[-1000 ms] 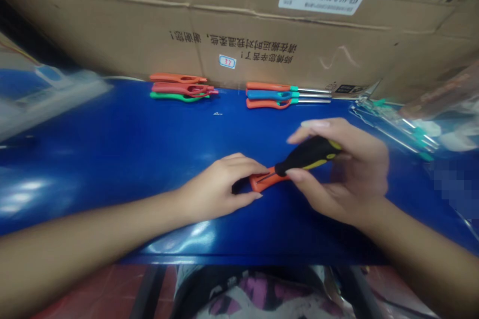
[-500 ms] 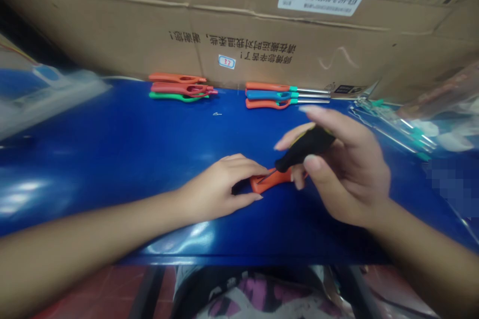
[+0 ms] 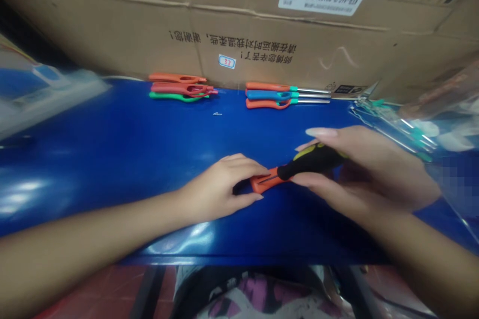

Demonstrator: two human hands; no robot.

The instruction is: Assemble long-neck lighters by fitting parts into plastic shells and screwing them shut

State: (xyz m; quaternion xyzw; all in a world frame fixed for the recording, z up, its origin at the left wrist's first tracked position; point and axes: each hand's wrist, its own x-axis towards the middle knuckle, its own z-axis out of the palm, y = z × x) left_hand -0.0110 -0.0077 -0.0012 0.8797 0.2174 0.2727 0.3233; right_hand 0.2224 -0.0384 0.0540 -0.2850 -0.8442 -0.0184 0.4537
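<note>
On the blue table, an orange lighter handle (image 3: pixel 263 186) lies in front of me. My left hand (image 3: pixel 215 187) is closed on its left end, thumb on the near side and fingers on the far side. My right hand (image 3: pixel 377 179) is wrapped round the black and yellow grip of a screwdriver (image 3: pixel 318 162). The screwdriver slants low toward the left, its thin shaft reaching over the orange handle. Whether the tip touches the handle cannot be made out. The screwdriver and my right hand hide the handle's right end.
A cardboard box (image 3: pixel 127 35) stands along the table's (image 3: pixel 123 139) back. Before it lie several red, orange and green handles (image 3: pixel 175 87) and long-reach lighters with metal barrels (image 3: pixel 269 94). Metal rods with green parts (image 3: pixel 404 132) lie at right, clear plastic (image 3: pixel 48 94) at left.
My right hand has moved right and lower, tipping the screwdriver from a steeper slant to a flatter one. My left hand and the orange handle have stayed put.
</note>
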